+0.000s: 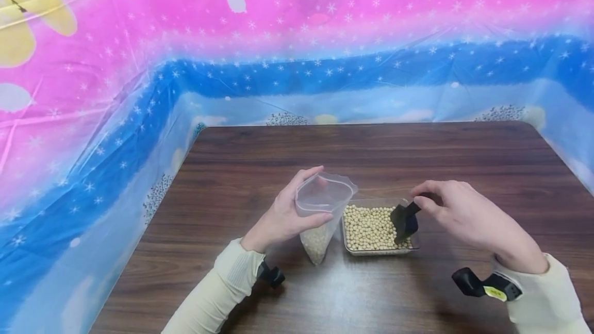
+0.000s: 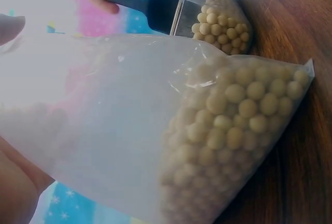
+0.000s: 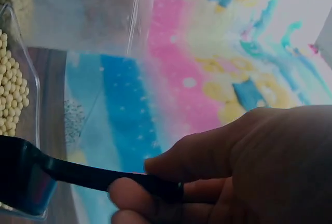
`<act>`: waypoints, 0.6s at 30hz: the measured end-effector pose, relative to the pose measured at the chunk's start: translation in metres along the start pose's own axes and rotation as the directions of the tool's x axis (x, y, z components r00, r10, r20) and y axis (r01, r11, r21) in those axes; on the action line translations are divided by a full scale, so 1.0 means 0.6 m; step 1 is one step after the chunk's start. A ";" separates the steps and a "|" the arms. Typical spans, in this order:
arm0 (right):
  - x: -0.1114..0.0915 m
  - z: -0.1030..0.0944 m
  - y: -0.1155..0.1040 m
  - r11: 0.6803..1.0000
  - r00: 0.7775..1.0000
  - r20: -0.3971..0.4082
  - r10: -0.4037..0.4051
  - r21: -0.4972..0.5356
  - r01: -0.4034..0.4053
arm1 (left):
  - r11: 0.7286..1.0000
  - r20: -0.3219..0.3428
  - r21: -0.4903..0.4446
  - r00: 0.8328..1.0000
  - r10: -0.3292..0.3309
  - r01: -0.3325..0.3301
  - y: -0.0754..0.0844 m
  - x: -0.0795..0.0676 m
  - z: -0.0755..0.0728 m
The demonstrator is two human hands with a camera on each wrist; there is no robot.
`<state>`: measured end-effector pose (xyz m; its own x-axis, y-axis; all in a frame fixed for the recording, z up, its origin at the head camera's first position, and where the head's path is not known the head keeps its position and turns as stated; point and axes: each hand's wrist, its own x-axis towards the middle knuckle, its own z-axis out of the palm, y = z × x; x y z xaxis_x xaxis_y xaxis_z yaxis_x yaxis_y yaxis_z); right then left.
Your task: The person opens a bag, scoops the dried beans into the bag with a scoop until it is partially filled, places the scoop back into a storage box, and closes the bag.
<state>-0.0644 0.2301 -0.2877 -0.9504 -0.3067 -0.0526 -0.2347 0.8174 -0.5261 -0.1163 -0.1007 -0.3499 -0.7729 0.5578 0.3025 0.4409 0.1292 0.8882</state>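
The left hand (image 1: pixel 283 215) holds a clear bag (image 1: pixel 320 231) near its open top, with the thumb and fingers curled around it. Round, pale beans fill the bottom of the bag. It is hard to tell if its tip touches the brown table (image 1: pixel 278 153). Just beside the bag sits a clear tub (image 1: pixel 378 252) full of more beans (image 1: pixel 368 228). The right hand (image 1: pixel 468 215) pinches the handle of a black scoop (image 1: pixel 405 223), whose head is at the tub's right end.
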 end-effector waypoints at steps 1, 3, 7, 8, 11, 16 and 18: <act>0.003 -0.002 0.006 0.999 1.000 0.027 0.011 0.034 -0.012 | 1.000 -0.001 -0.001 1.000 0.000 0.000 0.000 0.000 0.000; 0.006 -0.007 0.020 0.996 0.997 0.069 0.027 0.081 -0.033 | 1.000 -0.004 0.004 1.000 0.000 0.000 0.000 0.001 0.000; 0.012 -0.012 0.050 0.985 0.992 0.121 0.028 0.163 -0.048 | 1.000 -0.007 0.017 1.000 0.002 -0.002 0.000 0.002 0.000; 0.014 -0.013 0.057 0.982 0.991 0.133 0.030 0.179 -0.054 | 1.000 -0.007 0.019 1.000 0.002 -0.002 0.001 0.002 0.000; 0.018 -0.011 0.077 0.964 0.983 0.185 0.019 0.257 -0.067 | 1.000 -0.005 0.021 1.000 0.003 -0.003 0.001 0.001 0.000; 0.027 0.003 0.105 0.917 0.958 0.287 0.008 0.380 -0.121 | 1.000 -0.005 0.009 1.000 0.012 -0.012 -0.001 0.001 0.001; 0.030 0.011 0.116 0.902 0.948 0.318 -0.001 0.409 -0.136 | 1.000 -0.008 0.009 1.000 0.015 -0.015 -0.003 0.001 0.001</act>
<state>-0.0966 0.2786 -0.3308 -0.8361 -0.4463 -0.3191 0.0012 0.5801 -0.8146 -0.1171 -0.1002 -0.3513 -0.7696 0.5534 0.3185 0.4566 0.1282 0.8804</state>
